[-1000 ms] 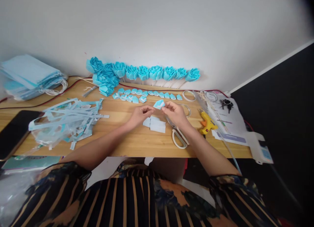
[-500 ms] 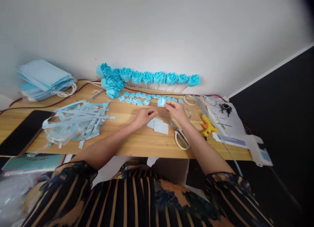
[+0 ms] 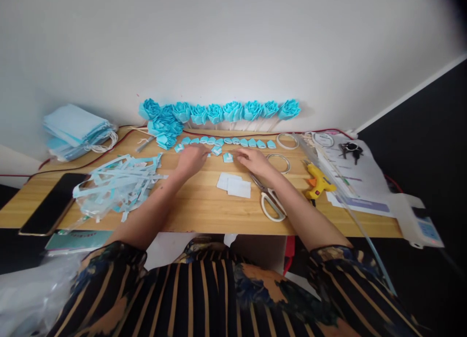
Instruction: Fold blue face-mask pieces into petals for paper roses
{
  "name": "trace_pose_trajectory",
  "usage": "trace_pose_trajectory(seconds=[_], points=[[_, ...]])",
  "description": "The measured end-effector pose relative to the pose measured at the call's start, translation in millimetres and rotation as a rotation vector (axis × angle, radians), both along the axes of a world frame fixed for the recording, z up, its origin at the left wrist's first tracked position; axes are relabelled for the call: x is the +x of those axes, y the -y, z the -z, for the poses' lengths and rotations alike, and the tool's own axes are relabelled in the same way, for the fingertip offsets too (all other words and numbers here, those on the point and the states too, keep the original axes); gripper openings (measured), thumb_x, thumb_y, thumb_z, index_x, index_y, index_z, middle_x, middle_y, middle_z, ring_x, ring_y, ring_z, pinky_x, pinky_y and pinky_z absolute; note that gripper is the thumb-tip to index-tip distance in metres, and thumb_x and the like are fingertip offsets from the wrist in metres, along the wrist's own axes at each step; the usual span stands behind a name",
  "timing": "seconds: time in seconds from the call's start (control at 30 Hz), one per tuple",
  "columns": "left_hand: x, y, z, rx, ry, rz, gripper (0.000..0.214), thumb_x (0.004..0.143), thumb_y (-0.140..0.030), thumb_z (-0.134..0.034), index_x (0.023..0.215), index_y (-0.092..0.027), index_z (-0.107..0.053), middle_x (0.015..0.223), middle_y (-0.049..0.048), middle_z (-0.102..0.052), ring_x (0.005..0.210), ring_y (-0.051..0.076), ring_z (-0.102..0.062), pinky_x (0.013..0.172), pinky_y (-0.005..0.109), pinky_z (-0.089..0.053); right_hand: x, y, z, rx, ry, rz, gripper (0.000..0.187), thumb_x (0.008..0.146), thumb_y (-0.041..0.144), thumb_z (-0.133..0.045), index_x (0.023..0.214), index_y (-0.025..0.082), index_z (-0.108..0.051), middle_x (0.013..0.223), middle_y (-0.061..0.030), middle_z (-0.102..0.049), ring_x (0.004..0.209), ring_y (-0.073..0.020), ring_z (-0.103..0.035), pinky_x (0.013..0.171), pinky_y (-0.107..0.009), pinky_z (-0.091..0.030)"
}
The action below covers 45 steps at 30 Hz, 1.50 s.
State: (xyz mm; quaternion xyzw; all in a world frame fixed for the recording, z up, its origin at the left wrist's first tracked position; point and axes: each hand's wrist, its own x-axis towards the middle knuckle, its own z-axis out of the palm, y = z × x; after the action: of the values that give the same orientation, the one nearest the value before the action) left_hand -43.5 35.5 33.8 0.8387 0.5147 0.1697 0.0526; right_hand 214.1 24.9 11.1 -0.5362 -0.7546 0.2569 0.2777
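My left hand (image 3: pixel 192 160) is over the front row of small folded blue pieces, fingers bent down and together; a blue edge shows by its fingertips, but what they hold, if anything, is hidden. Just left of my right hand (image 3: pixel 251 161) lies a folded blue piece with a white marking (image 3: pixel 228 157). The right hand's fingers are stretched out beside that piece, not closed round it. More folded blue pieces (image 3: pixel 244 142) line up behind the hands. Flat pale rectangles (image 3: pixel 239 187) lie overlapping in front. Scissors with white handles (image 3: pixel 272 205) rest by my right forearm.
Blue handmade flowers (image 3: pixel 232 111) on stems lean along the wall. At left are stacked face masks (image 3: pixel 75 125), a pile of cut strips (image 3: pixel 116 184) and a phone (image 3: pixel 53 203). Tape rolls (image 3: pixel 287 141), a yellow glue gun (image 3: pixel 318 182), keys (image 3: pixel 352 151) and a power strip (image 3: pixel 416 220) lie right.
My right hand has set the folded blue piece on the table and opened. My left hand has moved left and farther back, over the front row of pieces. The view has shifted slightly.
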Motion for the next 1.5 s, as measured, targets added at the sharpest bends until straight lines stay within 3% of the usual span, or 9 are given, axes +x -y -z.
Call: trace_pose_trajectory(seconds=[0.23, 0.33, 0.5, 0.73, 0.9, 1.0, 1.17, 1.37, 1.5], points=[[10.8, -15.2, 12.7, 0.124, -0.198, 0.127, 0.039, 0.087, -0.009, -0.044, 0.113, -0.014, -0.072, 0.12, 0.0153, -0.069, 0.109, 0.028, -0.06, 0.094, 0.04, -0.047, -5.8, 8.7, -1.4, 0.219, 0.334, -0.267, 0.037, 0.09, 0.016, -0.057, 0.125, 0.022, -0.069, 0.138, -0.0095, -0.063, 0.126, -0.0249, -0.057, 0.108, -0.043, -0.042], [19.4, -21.4, 12.2, 0.106, -0.262, 0.195, 0.038, 0.087, -0.01, -0.044, 0.113, -0.014, -0.072, 0.112, 0.016, -0.07, 0.105, 0.028, -0.061, 0.092, 0.041, -0.046, -7.0, 11.6, -3.8, 0.229, 0.405, -0.26, 0.034, 0.093, 0.018, -0.053, 0.123, 0.021, -0.07, 0.131, -0.0087, -0.067, 0.123, -0.0253, -0.057, 0.106, -0.042, -0.043], [34.3, -12.7, 5.1, 0.082, -0.38, 0.171, 0.029, 0.089, -0.019, -0.049, 0.101, -0.014, -0.074, 0.1, 0.0165, -0.07, 0.099, 0.03, -0.062, 0.085, 0.042, -0.045, -3.7, 19.7, -8.7, 0.198, 0.477, -0.146, 0.034, 0.095, 0.022, -0.052, 0.124, 0.018, -0.069, 0.129, -0.0103, -0.067, 0.118, -0.0294, -0.055, 0.099, -0.043, -0.047], [24.9, -3.8, 0.2, 0.066, -0.397, 0.07, 0.026, 0.09, -0.021, -0.049, 0.096, -0.013, -0.074, 0.1, 0.0179, -0.071, 0.103, 0.032, -0.062, 0.086, 0.044, -0.043, -16.2, 4.6, -11.6, 0.181, 0.501, -0.187, 0.031, 0.096, 0.022, -0.05, 0.12, 0.018, -0.071, 0.128, -0.012, -0.065, 0.122, -0.0285, -0.053, 0.103, -0.042, -0.044], [9.2, -4.2, 0.9, 0.091, -0.215, 0.059, 0.029, 0.092, -0.023, -0.049, 0.107, -0.014, -0.073, 0.105, 0.0161, -0.073, 0.101, 0.031, -0.063, 0.088, 0.042, -0.045, -14.0, -0.6, -25.5, 0.212, 0.257, -0.224, 0.041, 0.094, 0.014, -0.048, 0.131, 0.022, -0.064, 0.14, -0.0072, -0.06, 0.13, -0.0253, -0.053, 0.11, -0.042, -0.041], [4.3, 5.5, 0.1, 0.108, -0.039, 0.122, 0.03, 0.092, -0.026, -0.053, 0.113, -0.015, -0.071, 0.11, 0.0141, -0.073, 0.104, 0.028, -0.063, 0.092, 0.041, -0.045, 1.6, 22.1, -40.3, 0.24, 0.121, -0.234, 0.041, 0.096, 0.019, -0.046, 0.132, 0.025, -0.064, 0.137, -0.0044, -0.063, 0.129, -0.0251, -0.055, 0.111, -0.046, -0.041], [15.7, 34.7, -4.7, 0.001, 0.101, 0.355, 0.022, 0.092, -0.025, -0.057, 0.104, -0.015, -0.073, 0.102, 0.0115, -0.076, 0.096, 0.024, -0.067, 0.088, 0.037, -0.047, 30.8, 85.4, -49.4, 0.215, 0.092, -0.114, 0.037, 0.098, 0.027, -0.047, 0.131, 0.026, -0.064, 0.128, -0.0044, -0.069, 0.119, -0.0241, -0.062, 0.103, -0.043, -0.048], [36.7, 67.0, -3.1, -0.065, 0.0, 0.573, 0.02, 0.093, -0.026, -0.058, 0.102, -0.016, -0.073, 0.1, 0.0101, -0.075, 0.094, 0.024, -0.067, 0.083, 0.036, -0.047, 44.8, 157.5, -22.0, 0.273, 0.144, 0.05, 0.033, 0.098, 0.028, -0.048, 0.125, 0.024, -0.068, 0.123, -0.0085, -0.071, 0.115, -0.0257, -0.065, 0.099, -0.044, -0.051], [42.9, 80.8, 3.9, -0.001, -0.156, 0.661, 0.02, 0.093, -0.029, -0.057, 0.1, -0.017, -0.071, 0.098, 0.0103, -0.072, 0.093, 0.025, -0.064, 0.078, 0.036, -0.045, 43.8, 186.7, -5.4, 0.291, 0.107, 0.095, 0.031, 0.098, 0.027, -0.049, 0.122, 0.027, -0.069, 0.119, -0.0086, -0.072, 0.113, -0.0248, -0.066, 0.097, -0.045, -0.053]])
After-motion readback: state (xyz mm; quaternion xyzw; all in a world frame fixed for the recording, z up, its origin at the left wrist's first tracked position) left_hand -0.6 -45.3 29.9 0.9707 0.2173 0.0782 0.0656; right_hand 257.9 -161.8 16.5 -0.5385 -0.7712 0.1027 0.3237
